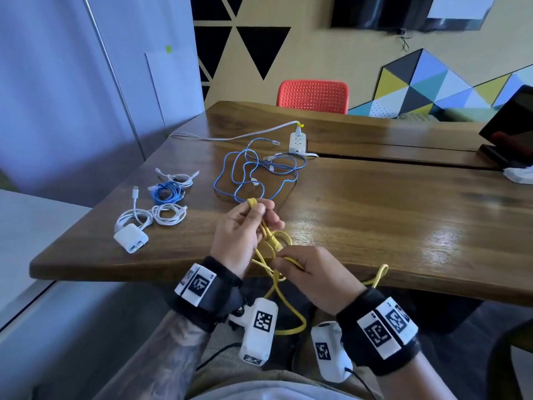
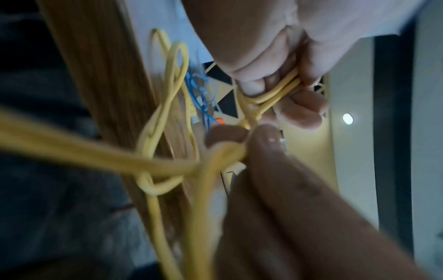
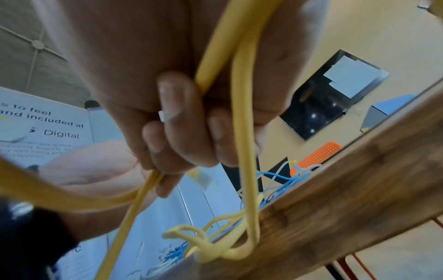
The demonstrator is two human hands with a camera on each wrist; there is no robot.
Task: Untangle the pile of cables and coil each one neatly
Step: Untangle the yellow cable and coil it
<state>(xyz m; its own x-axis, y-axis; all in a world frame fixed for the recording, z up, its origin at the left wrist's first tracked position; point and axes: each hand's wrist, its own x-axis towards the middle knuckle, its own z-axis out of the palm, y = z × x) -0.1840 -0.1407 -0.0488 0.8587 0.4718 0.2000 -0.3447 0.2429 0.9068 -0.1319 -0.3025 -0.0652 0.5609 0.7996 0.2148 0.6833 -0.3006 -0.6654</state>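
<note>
A yellow cable (image 1: 271, 236) stretches between both hands over the front edge of the wooden table (image 1: 375, 212). My left hand (image 1: 259, 210) grips a bundle of its folded loops, with a bend sticking out above the fingers. Closer to me, my right hand (image 1: 284, 259) pinches another stretch of it; loose lengths hang down over my lap, and one loop lies over the table edge at the right. In the left wrist view the fingers (image 2: 299, 109) curl round several yellow strands (image 2: 154, 217). In the right wrist view curled fingers (image 3: 177, 106) hold the yellow cable (image 3: 242, 132). A tangled blue cable (image 1: 261, 164) lies beyond.
Several coiled cables lie at the table's left: a white coil (image 1: 178, 179), a blue coil (image 1: 167, 193), another white coil (image 1: 170, 215), and one with a white charger (image 1: 131, 241). A white power strip (image 1: 298, 141) sits behind the tangle. An orange chair (image 1: 313, 95) stands opposite.
</note>
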